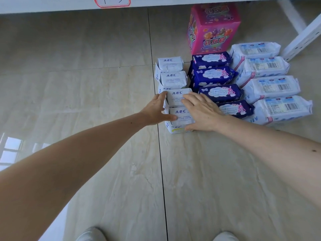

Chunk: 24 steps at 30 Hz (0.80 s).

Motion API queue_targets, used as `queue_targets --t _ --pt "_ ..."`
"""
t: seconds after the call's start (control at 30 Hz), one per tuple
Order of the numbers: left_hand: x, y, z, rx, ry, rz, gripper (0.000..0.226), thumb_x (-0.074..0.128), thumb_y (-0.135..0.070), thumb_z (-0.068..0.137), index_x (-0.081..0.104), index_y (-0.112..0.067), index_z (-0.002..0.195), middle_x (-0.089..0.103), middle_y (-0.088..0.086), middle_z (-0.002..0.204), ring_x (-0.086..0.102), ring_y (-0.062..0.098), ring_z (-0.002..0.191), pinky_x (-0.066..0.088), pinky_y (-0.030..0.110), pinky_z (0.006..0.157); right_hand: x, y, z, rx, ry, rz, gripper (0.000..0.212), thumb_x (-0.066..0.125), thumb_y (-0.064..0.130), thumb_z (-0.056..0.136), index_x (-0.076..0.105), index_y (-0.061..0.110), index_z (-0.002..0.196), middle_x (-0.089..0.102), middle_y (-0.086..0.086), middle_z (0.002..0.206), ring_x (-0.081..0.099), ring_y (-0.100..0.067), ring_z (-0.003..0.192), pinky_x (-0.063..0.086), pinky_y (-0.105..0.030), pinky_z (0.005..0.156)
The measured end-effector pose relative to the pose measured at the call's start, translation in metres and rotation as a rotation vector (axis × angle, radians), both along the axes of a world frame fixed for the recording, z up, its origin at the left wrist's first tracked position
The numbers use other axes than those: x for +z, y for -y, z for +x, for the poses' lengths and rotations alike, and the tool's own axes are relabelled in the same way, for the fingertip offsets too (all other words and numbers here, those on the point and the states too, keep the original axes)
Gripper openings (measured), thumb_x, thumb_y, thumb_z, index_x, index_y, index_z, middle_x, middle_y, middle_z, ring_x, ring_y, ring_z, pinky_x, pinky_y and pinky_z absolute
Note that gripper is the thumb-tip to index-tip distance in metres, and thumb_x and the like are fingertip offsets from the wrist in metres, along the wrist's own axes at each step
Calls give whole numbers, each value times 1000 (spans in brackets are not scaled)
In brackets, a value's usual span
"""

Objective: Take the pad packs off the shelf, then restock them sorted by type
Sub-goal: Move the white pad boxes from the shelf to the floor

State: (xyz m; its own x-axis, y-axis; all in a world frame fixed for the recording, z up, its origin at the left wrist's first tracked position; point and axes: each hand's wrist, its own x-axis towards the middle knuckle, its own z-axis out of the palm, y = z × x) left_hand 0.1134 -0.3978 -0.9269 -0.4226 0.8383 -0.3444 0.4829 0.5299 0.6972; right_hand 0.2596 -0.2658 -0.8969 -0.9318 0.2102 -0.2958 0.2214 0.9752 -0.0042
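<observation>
Two bare hands close on the nearest white packs (180, 117) in a row of four marked "ABC", which stand on the tiled floor (86, 84) in front of a white shelf edge (52, 7). The left hand (157, 111) is spread wide against the left side of the two nearest packs, its fingers reaching up along the third pack and its thumb pressed on the front pack's top. The right hand (199, 112) lies flat and open over the right side of the same two packs, fingers straight and together, thumb down by the front pack's lower corner. The hands sit apart, with the packs between them; neither has its fingers curled round anything.

The packs lie in three rows running away from the person. Just right of the white row stand four dark blue packs (215, 75) with a pink figure on a pale label. Farther right lie four longer pale blue packs (265, 66), barcode side up and overlapping like shingles. All the wrappers look sealed.

Behind the blue row stands a pink box (214, 30) printed with bright characters. A white shelf leg (302, 39) slants down at the far right. Two pale shoe tips (92, 234) show at the bottom edge.
</observation>
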Motion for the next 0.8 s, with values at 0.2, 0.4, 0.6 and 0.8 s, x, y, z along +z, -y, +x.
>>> queue_targets --t 0.2,0.4,0.6,0.8 --pt "27 18 -12 17 -63 -87 89 73 -42 77 20 -21 146 34 2 145 56 17 112 45 30 89 32 -6 2 26 -15 -62 109 74 63 64 25 14 147 20 -2 155 7 -23 144 9 -37 116" --pt "119 30 -11 -57 -49 -203 61 69 -35 83 43 -20 135 46 -1 135 58 15 109 46 32 91 113 -14 15 64 81 -77 75 70 41 79 36 14 141 32 -1 149 18 -24 141 16 -35 115" --pt "267 23 -6 -112 -55 -258 38 68 -33 83 56 -28 119 51 -6 125 54 13 113 46 39 93 253 -18 22 51 66 -140 54 66 15 83 46 12 134 39 -2 144 40 -25 128 31 -35 108" --pt "460 7 -23 -217 -168 -284 37 61 -34 89 54 -26 125 52 -7 130 47 15 122 42 34 97 437 -24 8 59 107 -79 35 61 17 84 58 11 118 46 -2 134 50 -24 113 35 -35 97"
